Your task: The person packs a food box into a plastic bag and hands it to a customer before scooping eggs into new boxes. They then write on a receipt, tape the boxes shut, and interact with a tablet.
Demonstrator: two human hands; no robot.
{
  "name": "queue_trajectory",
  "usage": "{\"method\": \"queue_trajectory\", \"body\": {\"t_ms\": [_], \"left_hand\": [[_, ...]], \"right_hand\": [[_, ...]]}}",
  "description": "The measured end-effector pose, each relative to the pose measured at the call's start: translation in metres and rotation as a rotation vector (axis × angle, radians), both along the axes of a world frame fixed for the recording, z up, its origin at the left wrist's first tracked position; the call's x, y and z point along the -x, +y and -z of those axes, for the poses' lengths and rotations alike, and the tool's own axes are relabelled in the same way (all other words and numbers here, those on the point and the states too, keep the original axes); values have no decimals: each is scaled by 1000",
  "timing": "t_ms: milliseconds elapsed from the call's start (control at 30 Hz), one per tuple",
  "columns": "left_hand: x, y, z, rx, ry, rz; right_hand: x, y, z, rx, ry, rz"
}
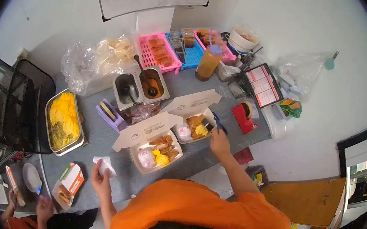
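The left hand (102,181) has its fingers pinched on a white paper (108,166) near the surface (100,144) edge; keeping it off the food seems wise. Rightward, the open left carton (145,133) holds a RICE-marked bundle (146,158), scrambled egg (161,158) and fried pieces (167,147). Beside it, the right carton (196,103) stands open, a dark item (208,125) at its right side. The right hand (220,145) meets it there; I cannot tell whether its fingers grip. A light, low touch should spare the egg.
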State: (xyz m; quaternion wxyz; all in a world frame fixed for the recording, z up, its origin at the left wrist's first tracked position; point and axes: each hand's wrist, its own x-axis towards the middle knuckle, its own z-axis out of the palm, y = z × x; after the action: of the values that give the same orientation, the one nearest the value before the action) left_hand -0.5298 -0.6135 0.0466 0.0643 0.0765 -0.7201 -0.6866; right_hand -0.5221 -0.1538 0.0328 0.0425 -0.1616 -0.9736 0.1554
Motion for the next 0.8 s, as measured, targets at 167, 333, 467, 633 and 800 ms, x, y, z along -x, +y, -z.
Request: {"method": "queue_trajectory", "body": {"t_ms": [167, 333, 467, 633, 800], "left_hand": [[-14, -7, 17, 45, 8, -48], [-41, -27, 12, 92, -65, -129], [-57, -34, -3, 190, 51, -195], [-69, -26, -29, 128, 151, -224], [-73, -10, -42, 111, 36, -171]], "right_hand": [[3, -10, -15, 24, 123, 47], [58, -90, -74, 726, 376, 169], [139, -235, -81, 1425, 139, -273], [237, -410, -78, 1430, -417, -611], [285, -430, -60, 728, 18, -777]]}}
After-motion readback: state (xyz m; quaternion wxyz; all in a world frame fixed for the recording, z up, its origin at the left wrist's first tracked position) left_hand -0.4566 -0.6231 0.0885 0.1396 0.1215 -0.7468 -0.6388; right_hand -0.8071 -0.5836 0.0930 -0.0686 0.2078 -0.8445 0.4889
